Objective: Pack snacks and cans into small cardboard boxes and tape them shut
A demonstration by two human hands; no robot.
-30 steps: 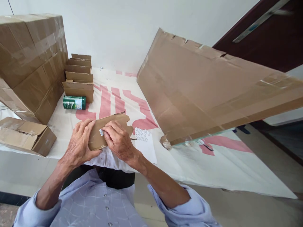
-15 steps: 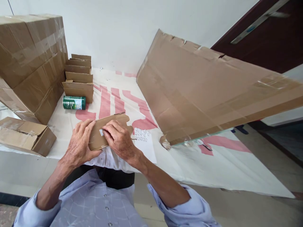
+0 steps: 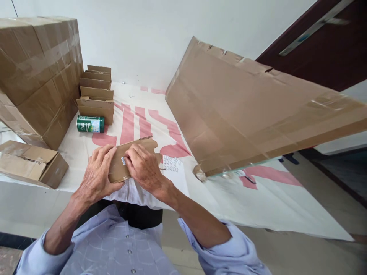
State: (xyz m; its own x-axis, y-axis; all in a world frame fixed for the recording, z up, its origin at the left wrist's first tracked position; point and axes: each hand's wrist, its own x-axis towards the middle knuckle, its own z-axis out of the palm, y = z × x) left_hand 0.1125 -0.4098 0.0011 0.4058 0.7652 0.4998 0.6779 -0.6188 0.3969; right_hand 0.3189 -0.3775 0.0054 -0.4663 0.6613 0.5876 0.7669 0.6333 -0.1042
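A flat die-cut piece of brown cardboard (image 3: 137, 151) lies at the near edge of the table, in front of me. My left hand (image 3: 96, 177) grips its left end, fingers curled over the top. My right hand (image 3: 143, 168) rests on the cardboard with its fingers bent, pressing a small white label (image 3: 123, 160) on the surface. A white sheet of labels (image 3: 174, 173) lies on the table just right of my right hand.
A green can (image 3: 90, 124) lies on its side to the back left. Behind it stand several folded cardboard pieces (image 3: 96, 93). Large taped cartons (image 3: 37, 68) are stacked at the left, with a small flat box (image 3: 31, 162) below. A big cardboard sheet (image 3: 252, 110) leans at the right.
Both hands stay on the cardboard piece; the right fingers have shifted slightly over the label. The view has moved a little.
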